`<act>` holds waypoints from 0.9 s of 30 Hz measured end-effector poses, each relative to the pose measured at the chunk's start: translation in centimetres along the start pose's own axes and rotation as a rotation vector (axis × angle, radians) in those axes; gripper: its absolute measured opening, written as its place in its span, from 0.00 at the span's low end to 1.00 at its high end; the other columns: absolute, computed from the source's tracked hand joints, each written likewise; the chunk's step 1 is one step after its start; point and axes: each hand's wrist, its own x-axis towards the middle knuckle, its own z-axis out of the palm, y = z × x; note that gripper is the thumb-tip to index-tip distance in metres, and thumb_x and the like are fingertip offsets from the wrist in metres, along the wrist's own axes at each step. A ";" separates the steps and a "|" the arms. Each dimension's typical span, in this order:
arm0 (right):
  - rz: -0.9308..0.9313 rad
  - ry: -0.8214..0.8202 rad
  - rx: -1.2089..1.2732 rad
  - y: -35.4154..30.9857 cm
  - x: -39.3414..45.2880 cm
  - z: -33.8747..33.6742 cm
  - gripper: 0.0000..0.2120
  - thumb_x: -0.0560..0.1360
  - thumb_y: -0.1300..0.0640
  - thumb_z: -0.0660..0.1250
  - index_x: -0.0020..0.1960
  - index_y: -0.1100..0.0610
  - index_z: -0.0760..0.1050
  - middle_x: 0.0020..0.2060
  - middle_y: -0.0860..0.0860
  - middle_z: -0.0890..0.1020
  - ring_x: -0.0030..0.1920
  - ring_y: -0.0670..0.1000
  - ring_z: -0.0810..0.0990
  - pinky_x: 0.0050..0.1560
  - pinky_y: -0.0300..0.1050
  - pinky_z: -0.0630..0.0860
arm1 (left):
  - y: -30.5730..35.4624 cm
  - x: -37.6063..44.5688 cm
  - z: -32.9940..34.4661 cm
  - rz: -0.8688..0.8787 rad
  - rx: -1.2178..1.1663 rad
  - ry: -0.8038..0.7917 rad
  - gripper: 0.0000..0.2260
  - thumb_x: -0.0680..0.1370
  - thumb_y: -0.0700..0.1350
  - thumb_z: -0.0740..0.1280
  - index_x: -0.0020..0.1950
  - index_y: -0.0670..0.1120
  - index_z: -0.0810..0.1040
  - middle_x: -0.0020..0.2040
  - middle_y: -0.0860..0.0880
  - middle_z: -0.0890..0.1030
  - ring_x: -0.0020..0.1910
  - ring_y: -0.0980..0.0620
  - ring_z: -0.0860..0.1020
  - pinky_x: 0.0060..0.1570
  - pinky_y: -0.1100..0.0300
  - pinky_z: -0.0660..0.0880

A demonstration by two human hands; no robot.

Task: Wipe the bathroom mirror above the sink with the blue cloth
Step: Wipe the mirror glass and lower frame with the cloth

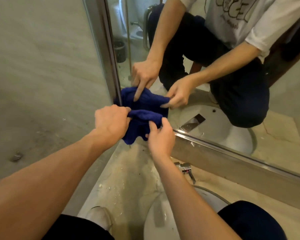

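The blue cloth (140,126) is bunched against the lower left corner of the mirror (215,94), where the metal frame (111,54) meets the wall. My left hand (112,121) grips the cloth's left side with curled fingers. My right hand (160,135) pinches its right edge between thumb and fingers. The mirror reflects both hands, the cloth and a crouching person in a white shirt and dark trousers.
A white sink basin (164,215) lies below, with a chrome tap (186,169) behind it on the wet beige stone counter (133,174). A pale tiled wall (42,66) fills the left. My knees rest near the counter's front.
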 end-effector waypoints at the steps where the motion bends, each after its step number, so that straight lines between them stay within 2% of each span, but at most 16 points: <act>1: 0.055 0.008 0.085 -0.1 0.2 0.9 0.04 0.78 0.51 0.64 0.45 0.50 0.72 0.36 0.48 0.81 0.42 0.53 0.82 0.46 0.50 0.76 | -0.1 0.2 0.9 -0.075 -0.132 0.015 0.11 0.81 0.53 0.61 0.61 0.54 0.76 0.54 0.44 0.81 0.54 0.38 0.79 0.42 0.53 0.68; 4: 0.244 0.078 0.325 -0.6 0.6 3.3 0.02 0.78 0.56 0.66 0.49 0.52 0.72 0.41 0.51 0.82 0.45 0.52 0.81 0.46 0.46 0.74 | 0.8 0.9 3.6 -0.363 -0.680 0.186 0.13 0.78 0.45 0.67 0.61 0.47 0.72 0.52 0.42 0.81 0.55 0.37 0.78 0.49 0.50 0.70; 7: 0.419 0.239 0.588 -1.1 1.1 4.7 0.10 0.76 0.60 0.69 0.52 0.52 0.69 0.40 0.48 0.79 0.42 0.50 0.79 0.48 0.47 0.76 | 3.2 0.9 6.3 -0.764 -1.312 0.351 0.20 0.71 0.40 0.74 0.55 0.44 0.67 0.42 0.48 0.79 0.52 0.41 0.79 0.54 0.54 0.71; 9: 0.561 0.324 0.697 -0.8 1.6 5.4 0.17 0.73 0.59 0.73 0.54 0.56 0.66 0.41 0.49 0.77 0.41 0.48 0.79 0.45 0.46 0.77 | 3.8 1.2 7.7 -1.036 -1.696 0.339 0.23 0.68 0.42 0.76 0.56 0.43 0.67 0.47 0.48 0.78 0.50 0.45 0.80 0.50 0.53 0.78; 11: 0.680 0.347 0.696 -0.1 1.8 6.1 0.23 0.68 0.54 0.77 0.53 0.59 0.67 0.43 0.54 0.79 0.42 0.53 0.81 0.45 0.50 0.79 | 3.5 1.7 8.9 -1.119 -2.028 0.224 0.20 0.69 0.43 0.75 0.57 0.43 0.72 0.51 0.47 0.80 0.47 0.50 0.81 0.39 0.59 0.79; 13: 0.758 0.281 0.744 0.4 1.7 6.5 0.21 0.65 0.51 0.78 0.48 0.61 0.73 0.42 0.56 0.82 0.41 0.54 0.82 0.43 0.50 0.82 | 2.7 1.9 9.6 -1.010 -2.219 0.097 0.10 0.74 0.40 0.71 0.53 0.45 0.76 0.46 0.50 0.82 0.44 0.54 0.80 0.37 0.63 0.77; 16: 0.859 0.157 0.892 0.7 1.7 6.5 0.14 0.69 0.53 0.75 0.44 0.60 0.74 0.40 0.56 0.82 0.42 0.55 0.83 0.45 0.49 0.81 | 1.4 1.3 10.2 -0.890 -2.280 -0.027 0.05 0.77 0.41 0.67 0.52 0.47 0.76 0.43 0.54 0.79 0.46 0.56 0.76 0.45 0.63 0.73; 17: 0.857 0.154 0.914 0.9 1.9 6.4 0.12 0.71 0.55 0.74 0.42 0.60 0.73 0.39 0.57 0.81 0.43 0.55 0.83 0.47 0.49 0.81 | 1.1 1.4 10.3 -0.887 -2.247 -0.049 0.06 0.77 0.42 0.67 0.54 0.47 0.76 0.44 0.54 0.79 0.48 0.56 0.76 0.46 0.63 0.73; 19: 0.803 0.188 0.898 1.2 2.3 6.3 0.09 0.71 0.60 0.73 0.41 0.62 0.74 0.36 0.57 0.82 0.38 0.53 0.83 0.43 0.47 0.82 | 1.0 1.7 10.1 -0.929 -2.133 -0.045 0.12 0.78 0.45 0.68 0.60 0.48 0.74 0.49 0.54 0.79 0.54 0.55 0.77 0.47 0.62 0.74; 21: 0.757 0.247 0.841 1.4 2.5 6.3 0.10 0.70 0.62 0.73 0.41 0.61 0.71 0.32 0.56 0.80 0.32 0.52 0.80 0.36 0.45 0.79 | 1.8 2.2 9.2 -1.016 -2.055 -0.066 0.15 0.77 0.49 0.69 0.63 0.49 0.73 0.51 0.53 0.78 0.53 0.53 0.78 0.44 0.61 0.74; 23: 0.735 0.300 0.783 1.6 2.8 6.0 0.12 0.69 0.63 0.73 0.40 0.59 0.69 0.29 0.53 0.78 0.28 0.50 0.76 0.30 0.43 0.75 | 3.2 2.7 8.1 -1.091 -2.048 -0.101 0.14 0.78 0.52 0.66 0.61 0.50 0.72 0.49 0.52 0.78 0.46 0.53 0.78 0.36 0.59 0.73; 25: 0.706 0.329 0.737 1.9 2.8 5.0 0.11 0.69 0.63 0.73 0.40 0.59 0.70 0.27 0.51 0.77 0.27 0.48 0.76 0.31 0.44 0.76 | 4.5 3.0 7.9 -1.111 -2.037 -0.085 0.13 0.79 0.53 0.65 0.61 0.50 0.71 0.51 0.50 0.80 0.45 0.51 0.79 0.35 0.58 0.74; 27: 0.663 0.316 0.734 2.7 2.8 3.4 0.09 0.69 0.63 0.73 0.43 0.62 0.73 0.31 0.53 0.80 0.30 0.48 0.79 0.33 0.43 0.78 | 5.6 2.9 8.5 -1.107 -1.966 0.038 0.14 0.77 0.49 0.68 0.61 0.51 0.71 0.57 0.48 0.81 0.50 0.48 0.81 0.44 0.52 0.80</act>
